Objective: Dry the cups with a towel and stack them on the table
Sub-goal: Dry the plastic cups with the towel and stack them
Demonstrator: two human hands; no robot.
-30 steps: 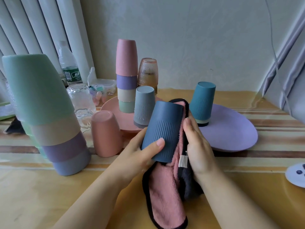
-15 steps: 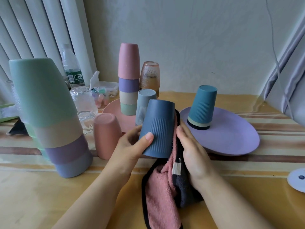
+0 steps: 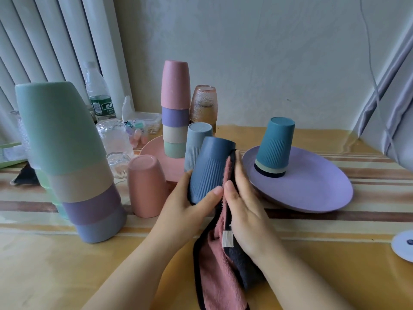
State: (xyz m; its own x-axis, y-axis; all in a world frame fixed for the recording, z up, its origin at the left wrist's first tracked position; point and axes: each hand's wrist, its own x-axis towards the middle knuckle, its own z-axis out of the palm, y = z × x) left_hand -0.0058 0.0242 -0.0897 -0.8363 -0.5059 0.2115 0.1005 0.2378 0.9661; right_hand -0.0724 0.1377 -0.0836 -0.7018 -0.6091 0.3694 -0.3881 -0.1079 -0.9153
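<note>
So I'm watching the head cam and the left hand (image 3: 190, 204) is gripping a dark blue ribbed cup (image 3: 211, 170) upside down in the middle of the frame, thumb curled across its front, while the right hand (image 3: 243, 204) is pressing the pink towel (image 3: 218, 269) flat against the cup's right side with fingers mostly straight. Right of center, a stack of 3 ribbed cups (image 3: 273, 146) is sitting upside down on the purple plate (image 3: 312, 189). At left, 2 taller stacks are standing, 1 on the table (image 3: 44, 265) at the far left (image 3: 67, 157) and 1 on the pink plate (image 3: 154, 148) just behind the hands.
</note>
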